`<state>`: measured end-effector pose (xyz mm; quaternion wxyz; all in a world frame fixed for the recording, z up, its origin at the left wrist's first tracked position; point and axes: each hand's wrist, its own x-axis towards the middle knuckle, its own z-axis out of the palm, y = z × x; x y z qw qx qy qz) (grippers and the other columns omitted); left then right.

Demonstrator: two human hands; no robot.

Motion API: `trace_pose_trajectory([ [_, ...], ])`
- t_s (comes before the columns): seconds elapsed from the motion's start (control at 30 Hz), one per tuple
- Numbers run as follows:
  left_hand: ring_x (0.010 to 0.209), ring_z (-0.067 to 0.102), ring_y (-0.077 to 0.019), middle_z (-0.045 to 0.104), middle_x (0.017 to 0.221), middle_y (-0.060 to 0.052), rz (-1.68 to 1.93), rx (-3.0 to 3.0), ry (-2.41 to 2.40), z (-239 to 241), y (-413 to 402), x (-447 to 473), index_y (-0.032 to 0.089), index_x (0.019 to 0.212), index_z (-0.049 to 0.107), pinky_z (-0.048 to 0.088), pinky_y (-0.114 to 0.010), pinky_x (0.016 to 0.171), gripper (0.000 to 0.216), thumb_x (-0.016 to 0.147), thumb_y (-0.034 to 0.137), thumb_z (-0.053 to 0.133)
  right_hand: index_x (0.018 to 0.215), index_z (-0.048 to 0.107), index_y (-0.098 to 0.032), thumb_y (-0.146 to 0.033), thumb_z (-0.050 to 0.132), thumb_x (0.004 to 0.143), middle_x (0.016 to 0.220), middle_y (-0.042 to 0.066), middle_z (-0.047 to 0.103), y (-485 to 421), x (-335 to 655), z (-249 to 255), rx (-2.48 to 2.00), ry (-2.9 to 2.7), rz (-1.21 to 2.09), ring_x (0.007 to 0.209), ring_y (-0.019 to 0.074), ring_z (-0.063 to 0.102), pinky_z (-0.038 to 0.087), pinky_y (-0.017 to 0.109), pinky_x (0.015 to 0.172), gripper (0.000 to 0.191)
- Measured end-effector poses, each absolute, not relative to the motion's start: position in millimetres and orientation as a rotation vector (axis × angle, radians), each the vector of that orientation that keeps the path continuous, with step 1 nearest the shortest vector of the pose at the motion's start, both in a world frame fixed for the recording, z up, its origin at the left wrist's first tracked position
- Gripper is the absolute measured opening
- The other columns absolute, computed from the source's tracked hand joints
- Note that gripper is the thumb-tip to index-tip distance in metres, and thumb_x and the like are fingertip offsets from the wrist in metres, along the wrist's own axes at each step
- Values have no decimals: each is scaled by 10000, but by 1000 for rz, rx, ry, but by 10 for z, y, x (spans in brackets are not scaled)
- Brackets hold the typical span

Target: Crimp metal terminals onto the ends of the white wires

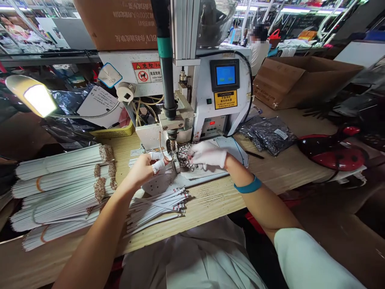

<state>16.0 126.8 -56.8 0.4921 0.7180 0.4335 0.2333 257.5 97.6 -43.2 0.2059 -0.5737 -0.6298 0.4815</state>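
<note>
My left hand [149,166], with white covers on its fingers, is at the working tip [172,141] of a bench machine. Its fingertips are pinched together; what lies between them is too small to make out. My right hand [208,155] wears a white glove and is over a pile of small white parts with dark ends [184,151]. Its fingers are curled down at the pile, and whatever they grip is hidden. Below my left hand lies a loose spread of white wires [156,208] with small red-marked ends.
Banded bundles of white wires [57,188] with copper-coloured ends lie at left. A lit lamp [39,98] stands above them. The machine carries a blue screen [225,74]. To the right are plastic bags [273,134], an open carton [303,78] and a red-and-black ladybird-shaped object [333,150].
</note>
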Motion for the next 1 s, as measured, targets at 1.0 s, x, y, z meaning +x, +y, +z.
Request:
trace_pose_trajectory([
  [1.0, 534, 379, -85, 492, 596, 30, 590, 1662, 942, -678, 1271, 203, 138, 691, 584, 280, -200, 513, 221, 675, 354, 626, 781, 613, -86, -146, 615, 709, 503, -3, 574, 1057, 2374, -531, -1336, -1423, 1387, 408, 96, 548, 440, 184, 356, 94],
])
